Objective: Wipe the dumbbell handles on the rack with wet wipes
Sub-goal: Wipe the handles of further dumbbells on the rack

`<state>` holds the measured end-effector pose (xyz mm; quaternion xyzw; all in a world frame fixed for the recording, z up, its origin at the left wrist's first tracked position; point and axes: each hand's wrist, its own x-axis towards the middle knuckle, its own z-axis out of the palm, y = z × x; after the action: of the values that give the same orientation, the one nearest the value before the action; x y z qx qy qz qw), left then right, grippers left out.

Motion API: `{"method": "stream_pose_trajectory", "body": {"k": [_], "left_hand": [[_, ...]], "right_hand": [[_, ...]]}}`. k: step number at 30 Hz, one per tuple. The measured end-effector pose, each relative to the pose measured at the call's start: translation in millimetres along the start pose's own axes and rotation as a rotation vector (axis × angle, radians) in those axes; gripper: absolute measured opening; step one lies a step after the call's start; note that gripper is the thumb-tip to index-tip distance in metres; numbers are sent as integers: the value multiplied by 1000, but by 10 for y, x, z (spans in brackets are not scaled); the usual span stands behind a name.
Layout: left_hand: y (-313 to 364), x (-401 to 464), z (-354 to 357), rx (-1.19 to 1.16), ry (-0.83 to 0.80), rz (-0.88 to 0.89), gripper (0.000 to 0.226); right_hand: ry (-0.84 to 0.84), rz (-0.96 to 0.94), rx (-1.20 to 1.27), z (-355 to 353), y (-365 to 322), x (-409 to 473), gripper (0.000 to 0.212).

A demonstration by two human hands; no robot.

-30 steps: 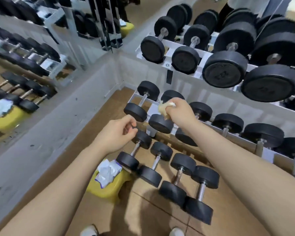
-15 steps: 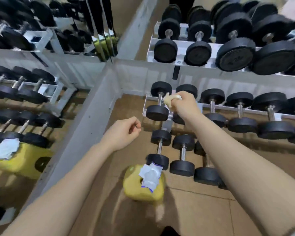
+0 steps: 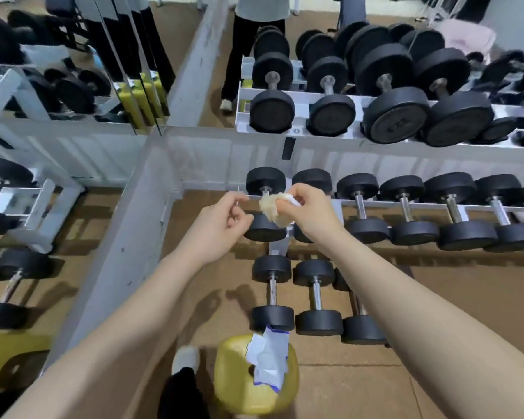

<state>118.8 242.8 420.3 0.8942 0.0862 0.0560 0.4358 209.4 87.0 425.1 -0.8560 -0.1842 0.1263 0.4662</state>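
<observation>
Left hand (image 3: 221, 222), fingers loosely curled and holding nothing, has come up beside the wipe. Wet wipe (image 3: 274, 207), bunched in the right hand (image 3: 307, 211) grip, has shifted left onto the leftmost dumbbell handle (image 3: 266, 193), centre frame; next handle likely started.

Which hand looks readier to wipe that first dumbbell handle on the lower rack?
The right hand. Its grip already holds the crumpled wipe against the leftmost dumbbell's handle. The left hand hovers beside it, fingers loosely curled, holding nothing visible.
</observation>
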Motion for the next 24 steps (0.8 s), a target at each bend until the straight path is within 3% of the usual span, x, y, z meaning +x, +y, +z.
{"method": "stream_pose_trajectory", "body": {"k": [4, 8, 13, 18, 21, 24], "left_hand": [[-330, 638, -236, -89, -193, 68, 37], [-767, 1299, -600, -85, -272, 116, 29], [-975, 1884, -862, -92, -301, 180, 5], [-1045, 2346, -920, -155, -333, 228, 15], [-1039, 2560, -931, -222, -363, 152, 16], [-1006, 2792, -939, -314, -397, 85, 14]], "right_hand": [[12, 26, 27, 374, -90, 573, 12], [13, 145, 96, 684, -301, 1212, 27], [-24, 231, 333, 681, -369, 1550, 18], [84, 320, 405, 560, -277, 1873, 10], [178, 399, 404, 573, -255, 2111, 23], [218, 450, 622, 561, -264, 2368, 14]]}}
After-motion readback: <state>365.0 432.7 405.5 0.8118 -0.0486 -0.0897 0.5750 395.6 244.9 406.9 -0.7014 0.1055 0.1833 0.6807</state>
